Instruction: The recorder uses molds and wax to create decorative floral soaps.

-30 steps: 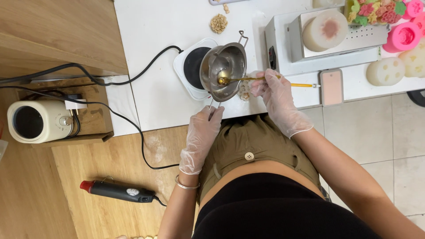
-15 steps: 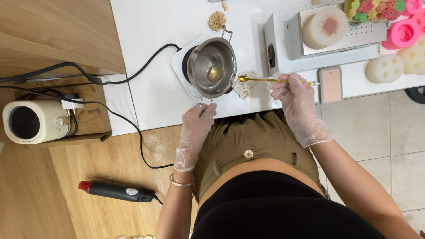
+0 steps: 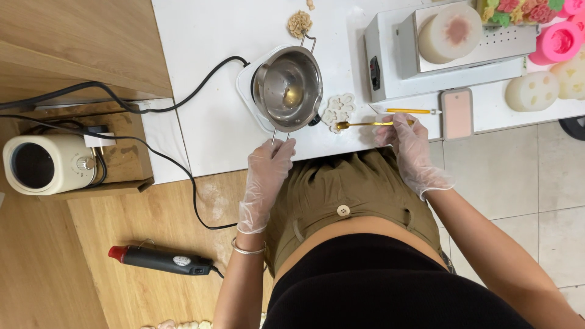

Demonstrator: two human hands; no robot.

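From the head camera, looking down: the left hand (image 3: 266,176), in a clear glove, has its fingers closed round the thin handle of a small steel melting pot (image 3: 287,89) at the near edge of the white bench (image 3: 207,128); the pot sits on a white hot plate (image 3: 247,85) whose black cord (image 3: 201,85) runs off the left edge of the bench; a little yellowish liquid lies in the bottom of the pot; the right hand (image 3: 411,149), also gloved, pinches the end of a gold spoon (image 3: 365,124) between its fingers, the bowl of the spoon just beside a white flower-shaped mould (image 3: 339,109) that lies right of the pot near the same edge; a yellow-handled tool (image 3: 405,111) lies just beyond the spoon; a pink phone (image 3: 456,113) rests further right; on the wooden floor (image 3: 152,292) a black heat gun with a red tip (image 3: 159,260) lies well apart from the bench.
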